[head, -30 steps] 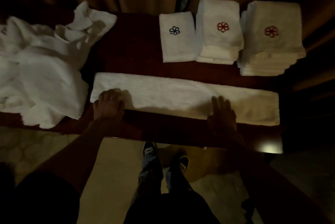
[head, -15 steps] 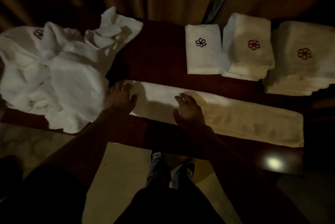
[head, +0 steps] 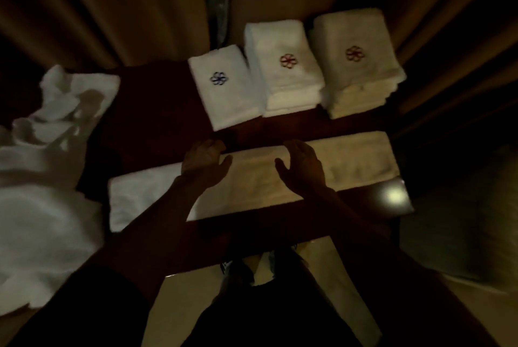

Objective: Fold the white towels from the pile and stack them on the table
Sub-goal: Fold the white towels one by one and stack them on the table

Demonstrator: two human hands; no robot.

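Your left hand [head: 206, 160] and right hand [head: 301, 170] lie flat, fingers straight and gripping nothing, on the one long folded towel [head: 353, 161] at the front of the bench [head: 157, 113], with three folded lots behind it, the blue-marked towel [head: 227, 94], middle stack [head: 286, 71] and right stack [head: 356, 66], and one loose pile [head: 42, 206] at your left.

Dark short sleeve [head: 78, 307] — forearms [head: 157, 220] bare; jeans [head: 241, 273], sneakers [head: 227, 266] blurred.
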